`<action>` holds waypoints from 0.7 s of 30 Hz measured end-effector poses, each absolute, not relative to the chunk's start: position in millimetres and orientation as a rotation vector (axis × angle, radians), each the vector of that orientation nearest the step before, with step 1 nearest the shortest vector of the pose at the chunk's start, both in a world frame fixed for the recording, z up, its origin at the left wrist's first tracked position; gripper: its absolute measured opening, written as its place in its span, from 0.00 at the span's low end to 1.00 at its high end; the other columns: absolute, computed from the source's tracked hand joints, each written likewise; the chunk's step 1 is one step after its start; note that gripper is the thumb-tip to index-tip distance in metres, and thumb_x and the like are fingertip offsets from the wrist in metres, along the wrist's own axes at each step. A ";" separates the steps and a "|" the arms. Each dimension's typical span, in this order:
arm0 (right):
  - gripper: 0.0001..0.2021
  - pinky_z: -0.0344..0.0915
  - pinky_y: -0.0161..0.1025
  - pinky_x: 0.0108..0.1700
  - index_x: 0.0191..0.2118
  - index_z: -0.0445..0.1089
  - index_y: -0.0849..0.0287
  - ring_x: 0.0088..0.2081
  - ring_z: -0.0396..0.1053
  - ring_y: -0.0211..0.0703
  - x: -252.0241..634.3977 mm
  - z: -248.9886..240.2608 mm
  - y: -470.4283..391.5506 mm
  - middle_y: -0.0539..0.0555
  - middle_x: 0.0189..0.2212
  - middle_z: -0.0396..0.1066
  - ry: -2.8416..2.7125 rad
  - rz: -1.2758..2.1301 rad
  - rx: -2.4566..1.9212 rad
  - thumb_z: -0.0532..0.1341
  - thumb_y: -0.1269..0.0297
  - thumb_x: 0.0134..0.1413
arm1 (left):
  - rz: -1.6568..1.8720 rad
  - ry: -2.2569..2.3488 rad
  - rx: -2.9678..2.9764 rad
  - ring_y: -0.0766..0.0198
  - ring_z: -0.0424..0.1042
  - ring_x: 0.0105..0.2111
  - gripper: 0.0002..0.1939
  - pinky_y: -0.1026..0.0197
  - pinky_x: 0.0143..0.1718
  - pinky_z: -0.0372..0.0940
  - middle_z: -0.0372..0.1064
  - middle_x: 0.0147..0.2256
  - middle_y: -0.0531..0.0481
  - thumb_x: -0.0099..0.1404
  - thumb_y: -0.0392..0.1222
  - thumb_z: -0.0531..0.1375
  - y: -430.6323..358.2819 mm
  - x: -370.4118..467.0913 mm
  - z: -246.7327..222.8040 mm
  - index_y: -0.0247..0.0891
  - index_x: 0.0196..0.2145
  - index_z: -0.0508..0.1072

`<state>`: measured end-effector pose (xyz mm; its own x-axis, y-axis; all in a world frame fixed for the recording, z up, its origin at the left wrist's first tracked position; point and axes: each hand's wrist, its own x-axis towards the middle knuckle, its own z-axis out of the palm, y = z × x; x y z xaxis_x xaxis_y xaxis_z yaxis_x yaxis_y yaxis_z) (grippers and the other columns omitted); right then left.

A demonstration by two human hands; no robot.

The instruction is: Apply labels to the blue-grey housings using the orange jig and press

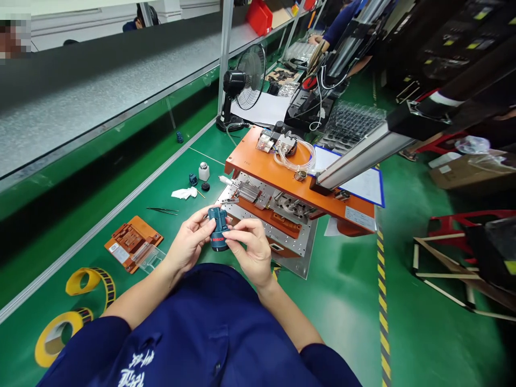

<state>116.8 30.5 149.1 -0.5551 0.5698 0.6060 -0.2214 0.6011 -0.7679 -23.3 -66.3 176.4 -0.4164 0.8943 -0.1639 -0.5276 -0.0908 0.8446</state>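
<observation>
With the left hand [187, 239], clasping a dark-blue Bosch battery [218, 228], upright before the navy shirt [242, 328]. With the right hand [255, 251], touching its right side near the orange fixture [258, 157]; hard to tell whether pinching.

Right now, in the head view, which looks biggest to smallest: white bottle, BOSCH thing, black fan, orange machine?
1. Orange machine
2. Black fan
3. BOSCH thing, held nearer the camera
4. White bottle
</observation>
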 end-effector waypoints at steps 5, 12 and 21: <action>0.19 0.72 0.46 0.48 0.48 0.77 0.40 0.46 0.67 0.43 116.8 149.1 28.6 0.52 0.40 0.65 -1.891 1.000 -0.276 0.65 0.75 0.58 | 1.698 1.106 0.506 0.52 0.79 0.45 0.22 0.59 0.40 0.73 0.78 0.47 0.41 0.64 0.45 0.66 -68.6 -24.7 174.7 0.41 0.55 0.72; 0.14 0.71 0.48 0.50 0.44 0.79 0.41 0.45 0.67 0.44 118.5 154.0 28.4 0.52 0.39 0.67 -1.921 1.011 -0.219 0.66 0.72 0.58 | 1.668 1.106 0.536 0.57 0.78 0.47 0.22 0.64 0.43 0.71 0.78 0.47 0.42 0.65 0.43 0.66 -69.4 -22.5 174.8 0.40 0.56 0.72; 0.11 0.72 0.49 0.49 0.43 0.79 0.43 0.45 0.68 0.45 128.4 153.3 32.1 0.53 0.38 0.67 -1.922 1.031 -0.340 0.64 0.68 0.60 | 1.646 1.079 0.489 0.52 0.79 0.45 0.26 0.57 0.44 0.73 0.78 0.48 0.40 0.62 0.46 0.67 -68.5 -21.3 177.2 0.40 0.57 0.72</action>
<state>128.4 32.1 153.3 -0.5569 0.5895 0.5851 -0.1616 0.6140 -0.7725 -21.3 -68.5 177.2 -0.3578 0.9132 -0.1950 -0.5430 -0.0336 0.8390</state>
